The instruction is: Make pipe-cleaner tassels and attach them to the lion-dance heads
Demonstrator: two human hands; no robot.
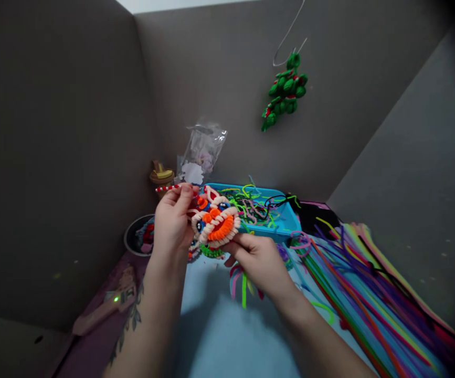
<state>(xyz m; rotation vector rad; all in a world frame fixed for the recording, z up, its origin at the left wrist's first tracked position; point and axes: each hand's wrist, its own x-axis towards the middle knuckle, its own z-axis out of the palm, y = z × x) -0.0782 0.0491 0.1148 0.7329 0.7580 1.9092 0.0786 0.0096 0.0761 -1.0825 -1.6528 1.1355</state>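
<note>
My right hand grips the lower right edge of a pipe-cleaner lion head with cream trim, an orange mouth and blue-rimmed eyes. Pinched between thumb and forefinger of my left hand is a thin red-and-white striped strand, close by the lion head's upper left side. Whether the strand joins the head, I cannot tell. Green fuzzy pieces show just below the head. Pink, green and other coloured strips hang under my right hand.
Behind the hands stands a blue tray of pipe-cleaner scraps. Long coloured pipe cleaners lie at right. A glue gun with a green light and a bowl sit at left. A green figure hangs from a wire; a clear bag stands behind.
</note>
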